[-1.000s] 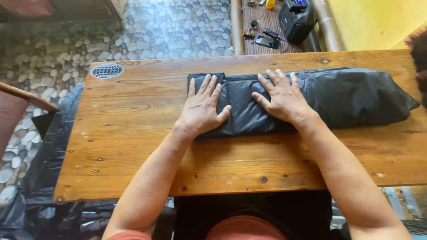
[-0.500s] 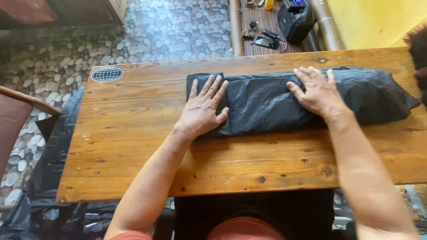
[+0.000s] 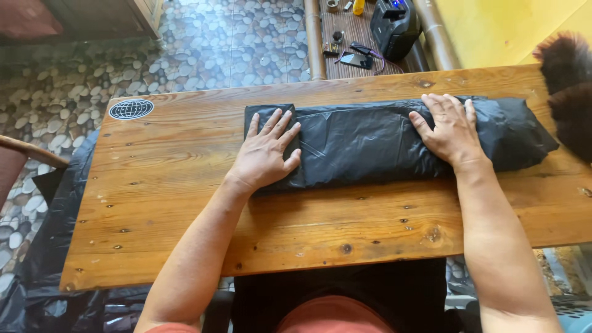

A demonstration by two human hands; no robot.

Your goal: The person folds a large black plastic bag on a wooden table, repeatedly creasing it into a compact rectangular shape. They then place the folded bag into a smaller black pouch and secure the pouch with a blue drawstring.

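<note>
A black plastic bag (image 3: 364, 142), folded into a long flat strip, lies across the far half of a wooden table (image 3: 185, 203). My left hand (image 3: 266, 154) lies flat with fingers spread on the bag's left end. My right hand (image 3: 450, 129) presses flat on the bag toward its right end, fingers apart. Neither hand grips anything; both rest palm down on the plastic.
A round globe sticker (image 3: 131, 109) marks the table's far left corner. More black plastic (image 3: 43, 265) hangs beside the table on the left. A dark furry thing (image 3: 570, 80) sits at the right edge. A black box and small tools (image 3: 394, 24) lie on a slatted surface beyond.
My right hand has slid rightward along the bag, from its middle to near its right end, flattening the plastic. My left hand has stayed on the left end.
</note>
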